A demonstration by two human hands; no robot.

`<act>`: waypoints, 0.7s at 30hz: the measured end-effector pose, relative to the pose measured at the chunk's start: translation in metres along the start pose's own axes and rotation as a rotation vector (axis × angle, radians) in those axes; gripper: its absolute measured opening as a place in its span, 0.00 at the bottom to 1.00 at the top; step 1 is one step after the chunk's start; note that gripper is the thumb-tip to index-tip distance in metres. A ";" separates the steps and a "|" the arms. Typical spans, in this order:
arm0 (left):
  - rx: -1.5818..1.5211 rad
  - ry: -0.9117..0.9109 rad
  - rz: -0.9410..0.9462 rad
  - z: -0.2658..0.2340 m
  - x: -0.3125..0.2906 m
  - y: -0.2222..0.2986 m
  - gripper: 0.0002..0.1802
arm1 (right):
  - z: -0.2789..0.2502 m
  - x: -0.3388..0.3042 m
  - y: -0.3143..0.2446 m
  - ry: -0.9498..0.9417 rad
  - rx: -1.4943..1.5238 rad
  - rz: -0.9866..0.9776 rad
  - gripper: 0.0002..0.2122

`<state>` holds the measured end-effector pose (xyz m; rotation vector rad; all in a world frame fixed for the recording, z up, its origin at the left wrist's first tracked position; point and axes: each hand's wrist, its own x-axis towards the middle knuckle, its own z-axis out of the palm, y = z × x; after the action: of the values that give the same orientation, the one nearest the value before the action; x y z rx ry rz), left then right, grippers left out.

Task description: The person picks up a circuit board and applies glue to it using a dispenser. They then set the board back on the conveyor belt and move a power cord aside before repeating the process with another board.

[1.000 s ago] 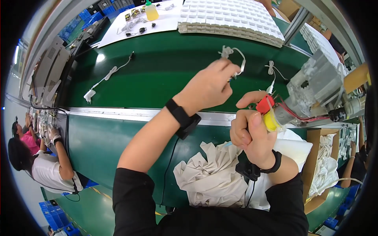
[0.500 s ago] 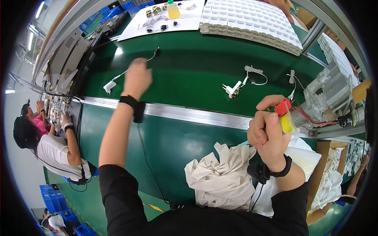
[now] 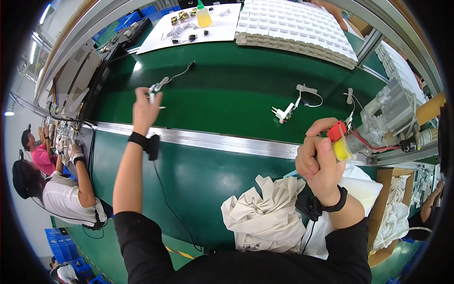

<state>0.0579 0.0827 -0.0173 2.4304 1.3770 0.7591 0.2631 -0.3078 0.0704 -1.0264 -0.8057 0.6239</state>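
My left hand (image 3: 145, 113) is over the green belt at the left, its fingers closed around a white plug adapter (image 3: 152, 96), mostly hidden by the fingers. A bundled white cable (image 3: 165, 83) runs from the adapter toward a dark connector (image 3: 191, 64). At the right, my right hand (image 3: 324, 163) grips a hand tool (image 3: 340, 142) with a red part, a yellow band and red wires leading off it. A second white plug adapter (image 3: 283, 113) with a coiled cable lies on the belt between my hands. Beyond the tool lies another white cable (image 3: 350, 97).
A metal rail (image 3: 203, 137) separates belt and near worktop. Cream cloth (image 3: 265, 213) lies in front of me, beside a cardboard box (image 3: 385, 189). White trays (image 3: 298, 33) are stacked at the back, near a yellow-liquid bottle (image 3: 204, 18). A co-worker (image 3: 71, 199) sits left.
My left hand has moved left and slightly down to the adapter and now holds it; the cable has drawn together into view behind it. My right hand stays on the tool.
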 end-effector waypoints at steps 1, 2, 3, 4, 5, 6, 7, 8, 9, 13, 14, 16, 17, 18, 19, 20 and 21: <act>-0.275 -0.125 -0.146 0.010 -0.012 0.033 0.19 | -0.002 0.000 0.000 0.007 -0.007 0.000 0.16; -0.546 -0.251 -0.293 0.020 -0.028 0.064 0.19 | -0.005 0.001 0.000 0.020 -0.013 -0.001 0.15; -0.842 -0.393 -0.390 0.029 -0.043 0.083 0.19 | -0.008 0.001 -0.001 0.032 -0.019 -0.002 0.15; -1.131 -0.527 -0.493 0.032 -0.060 0.097 0.20 | -0.009 0.001 -0.001 0.037 -0.016 -0.001 0.15; -1.218 -0.516 -0.486 0.038 -0.078 0.119 0.18 | -0.010 0.002 -0.001 0.038 -0.014 0.001 0.15; -1.308 -0.508 -0.477 0.045 -0.097 0.143 0.17 | -0.012 0.002 -0.001 0.040 -0.015 0.004 0.15; -1.311 -0.566 -0.430 0.050 -0.113 0.160 0.15 | -0.012 0.003 -0.002 0.038 -0.012 0.006 0.14; -1.315 -0.631 -0.384 0.057 -0.129 0.174 0.13 | -0.014 0.004 -0.002 0.040 -0.013 0.009 0.14; -1.341 -0.688 -0.369 0.061 -0.145 0.191 0.12 | -0.015 0.006 -0.001 0.049 -0.020 0.013 0.14; -1.330 -1.048 -0.411 0.067 -0.197 0.226 0.13 | -0.026 0.016 0.003 0.104 -0.039 0.027 0.14; -1.429 -1.156 -0.420 0.070 -0.207 0.228 0.15 | -0.028 0.017 0.006 0.117 -0.044 0.021 0.14; -1.527 -1.289 -0.442 0.078 -0.215 0.230 0.16 | -0.032 0.020 0.012 0.145 -0.058 0.012 0.14; -1.542 -1.307 -0.406 0.083 -0.216 0.229 0.17 | -0.036 0.023 0.017 0.163 -0.069 0.024 0.14; -1.559 -1.324 -0.370 0.088 -0.217 0.227 0.18 | -0.038 0.026 0.021 0.164 -0.074 0.027 0.15; -1.575 -1.335 -0.329 0.092 -0.215 0.226 0.19 | -0.040 0.030 0.024 0.160 -0.078 0.027 0.15; -1.579 -1.352 -0.336 0.095 -0.214 0.226 0.19 | -0.043 0.031 0.027 0.155 -0.081 0.026 0.15; -1.565 -1.361 -0.300 0.098 -0.212 0.226 0.20 | -0.046 0.031 0.031 0.166 -0.090 0.034 0.15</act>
<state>0.1865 -0.2120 -0.0649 0.8790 0.2098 -0.1012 0.3164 -0.2941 0.0375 -1.1601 -0.6762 0.5276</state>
